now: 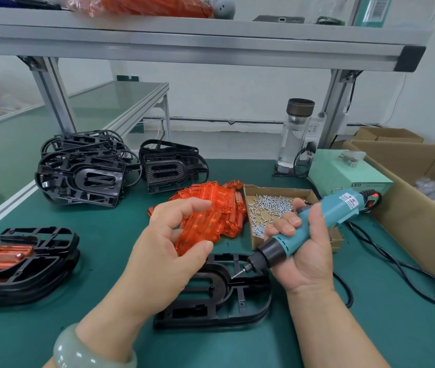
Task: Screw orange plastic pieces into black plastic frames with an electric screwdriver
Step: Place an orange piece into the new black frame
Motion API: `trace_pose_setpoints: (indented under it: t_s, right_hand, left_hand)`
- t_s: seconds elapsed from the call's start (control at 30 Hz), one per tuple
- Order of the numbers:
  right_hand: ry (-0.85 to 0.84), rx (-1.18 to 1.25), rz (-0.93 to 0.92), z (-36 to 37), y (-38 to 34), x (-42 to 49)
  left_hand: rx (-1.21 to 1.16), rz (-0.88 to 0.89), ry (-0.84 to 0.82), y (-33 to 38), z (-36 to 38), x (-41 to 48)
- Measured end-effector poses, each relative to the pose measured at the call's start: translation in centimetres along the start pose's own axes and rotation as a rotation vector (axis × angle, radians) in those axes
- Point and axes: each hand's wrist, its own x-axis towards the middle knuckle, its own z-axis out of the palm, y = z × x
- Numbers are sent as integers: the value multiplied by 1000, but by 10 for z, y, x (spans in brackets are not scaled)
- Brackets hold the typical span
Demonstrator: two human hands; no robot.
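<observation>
Just above the green mat (110, 221), the left hand (168, 245) holds one orange piece (198, 232) between its thumb and curled fingers. I think it is ready to drop the piece into the black frame (211, 298) that lies flat right below. That frame has a bare middle, so the piece is not in yet.

The right hand (301, 258) is wrapped tight round the blue electric screwdriver (317, 224). Its tip points down at the frame, so it can start work as soon as the piece sits in place. A tiny screw may be on the tip, but it is too small to tell.

Close behind, the pile of orange pieces (219, 197) and the cardboard tray of screws (272, 205) sit within easy reach. Off to the left, a finished frame (38, 261) with its orange part screwed in tops a small stack. It is kept apart from the empty frames (78, 176) piled further back. A pale green box (343, 176) stands behind the screwdriver.
</observation>
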Motion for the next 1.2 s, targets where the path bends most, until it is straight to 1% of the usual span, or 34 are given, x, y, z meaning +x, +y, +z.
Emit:
trace_pose_setpoints:
  t_s: [0.1, 0.17, 0.3, 0.37, 0.43, 0.5, 0.57, 0.6, 0.67, 0.77, 0.83, 0.87, 1.0, 1.13, 1.2]
  right_hand:
    - [4, -4, 1, 1, 0, 0]
    - [9, -4, -1, 1, 1, 0]
    - [7, -2, 2, 0, 0, 0]
    - [6, -4, 3, 0, 0, 0]
    - [5, -4, 8, 1, 1, 0]
    - [1, -2, 15, 1, 1, 0]
    - [-4, -5, 17, 1, 2, -1]
    - [-6, -8, 17, 1, 2, -1]
    - [-11, -15, 15, 1, 2, -1]
    - [-13, -19, 16, 0, 2, -1]
    - [-15, -15, 20, 0, 2, -1]
    - [-14, -14, 20, 0, 2, -1]
    - [-13, -17, 19, 0, 2, 0]
    - [-12, 0, 25, 0, 2, 0]
    - [-13, 0, 25, 0, 2, -1]
  left_hand:
    - [-140, -38, -53, -2, -4, 2]
    - [-205, -104, -38, -3, -5, 3]
    - [-89, -213, 3, -6, -2, 4]
    - [-154, -300, 23, -7, 1, 5]
    - [-255, -411, -2, -6, 3, 5]
    - [-226, -415, -28, -7, 3, 6]
    - [-162, -389, 25, -9, 1, 8]
    - [-173, -390, 66, -9, 0, 9]
    - [-274, -434, 108, -8, 0, 10]
    - [-418, -538, 93, -7, 0, 9]
    - [-467, -573, 64, -6, -1, 7]
    - [-451, -572, 47, -5, 0, 6]
    - [-218, -487, -2, -1, 4, 3]
    - [-88, -399, -119, 1, 3, 2]
    - [-57, -375, -148, 4, 2, 3]
